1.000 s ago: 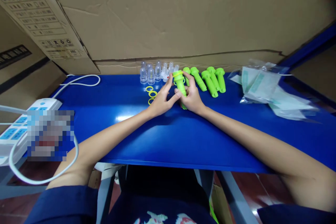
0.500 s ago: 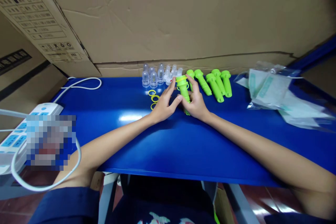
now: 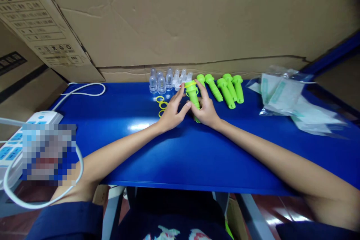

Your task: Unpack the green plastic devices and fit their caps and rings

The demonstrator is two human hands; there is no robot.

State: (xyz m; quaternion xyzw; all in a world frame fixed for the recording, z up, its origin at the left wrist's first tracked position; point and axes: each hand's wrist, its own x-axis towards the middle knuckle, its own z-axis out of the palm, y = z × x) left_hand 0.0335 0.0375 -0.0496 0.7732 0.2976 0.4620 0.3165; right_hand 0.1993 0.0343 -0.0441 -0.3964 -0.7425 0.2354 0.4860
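Both hands hold a lime-green, flashlight-shaped plastic body (image 3: 192, 93) upright, slightly tilted, above the blue table. A yellow ring (image 3: 190, 83) sits around its wide top end. My right hand (image 3: 207, 110) is wrapped round its right side, index finger up at the rim. From the other side, my left hand (image 3: 172, 114) presses its fingertips near the rim and its thumb near the middle of the body. Several loose yellow rings (image 3: 163, 105) lie just left of my left hand. Behind them stand clear domed pieces (image 3: 161, 85).
More green bodies (image 3: 225, 93) lie to the right, behind my right hand. Clear plastic bags with papers (image 3: 284, 92) rest farther right. A white power strip (image 3: 42, 118) and looped cable (image 3: 81, 163) are at the left. Cardboard (image 3: 180, 22) walls the back of the blue table (image 3: 180, 157).
The whole view has shifted slightly, so everything appears a little farther left. Both hands keep the same hold on the green body.
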